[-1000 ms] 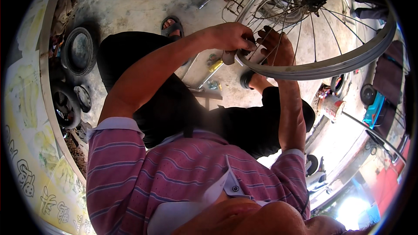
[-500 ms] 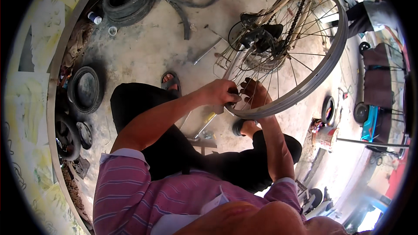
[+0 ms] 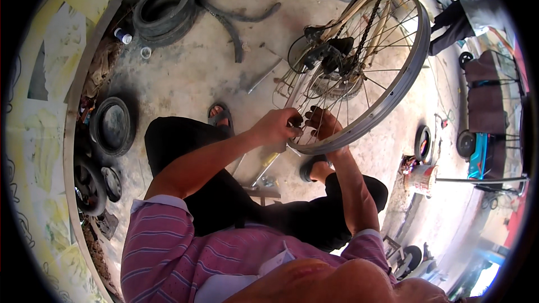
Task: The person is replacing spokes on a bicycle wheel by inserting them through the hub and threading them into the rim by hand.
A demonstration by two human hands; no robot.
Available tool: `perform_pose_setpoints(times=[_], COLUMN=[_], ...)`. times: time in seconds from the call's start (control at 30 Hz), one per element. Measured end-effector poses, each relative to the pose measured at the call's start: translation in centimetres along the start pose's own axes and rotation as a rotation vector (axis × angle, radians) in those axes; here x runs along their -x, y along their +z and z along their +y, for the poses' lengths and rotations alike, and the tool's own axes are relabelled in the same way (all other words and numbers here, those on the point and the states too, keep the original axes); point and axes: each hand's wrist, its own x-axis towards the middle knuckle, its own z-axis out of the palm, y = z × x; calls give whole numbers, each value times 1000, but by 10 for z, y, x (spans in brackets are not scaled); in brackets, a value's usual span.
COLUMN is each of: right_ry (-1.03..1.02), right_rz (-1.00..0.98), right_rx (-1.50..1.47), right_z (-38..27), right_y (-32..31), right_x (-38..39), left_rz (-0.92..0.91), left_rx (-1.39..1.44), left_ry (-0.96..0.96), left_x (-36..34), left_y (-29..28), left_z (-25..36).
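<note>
A bicycle wheel without a tyre stands tilted in front of me, with a bare silver rim (image 3: 391,111) and thin spokes (image 3: 373,80). My left hand (image 3: 278,125) is closed on the rim's near left side, thumb and fingers pinched around it. Reaching through from beneath the rim, my right hand (image 3: 324,123) has its fingers curled among the spokes. What its fingertips hold, if anything, is too small to make out. The dark hub gears (image 3: 337,56) sit beyond my hands, and a chain (image 3: 368,28) runs up from them.
Stacked tyres (image 3: 163,11) lie at the far left, beside cut rubber strips (image 3: 227,25). More tyres (image 3: 112,126) line the left wall. Metal tools (image 3: 265,168) rest on the floor by my feet. A bucket (image 3: 421,179) stands to the right; a person (image 3: 469,17) is farther off.
The wheel appears shifted slightly left in view. My right hand's fingers have moved a little closer to my left hand; the left keeps its grip at the rim.
</note>
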Motion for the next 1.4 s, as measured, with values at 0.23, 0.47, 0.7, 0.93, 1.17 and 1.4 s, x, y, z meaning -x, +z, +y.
perform_pose_setpoints(times=[0.23, 0.47, 0.7, 0.93, 1.17, 1.4], right_ry=[-17, -41, -56, -49, -100, -235], right_rz=[27, -12, 36, 16, -12, -24], right_rx=[-39, -47, -22, -54, -73, 249], right_z=[-2, 2, 0, 3, -5, 24], right_y=[2, -1, 6, 2, 11, -20], right_x=[5, 3, 7, 3, 9, -6], left_rz=[-40, -72, 27, -66, -247, -263], left_rx=[-35, -6, -151, 59, 337, 208], left_ry=[62, 99, 11, -12, -45, -275], left_x=[-2, -5, -1, -4, -14, -16], left_y=[-4, -3, 1, -3, -11, -13], left_z=[4, 8, 13, -1, -17, -2])
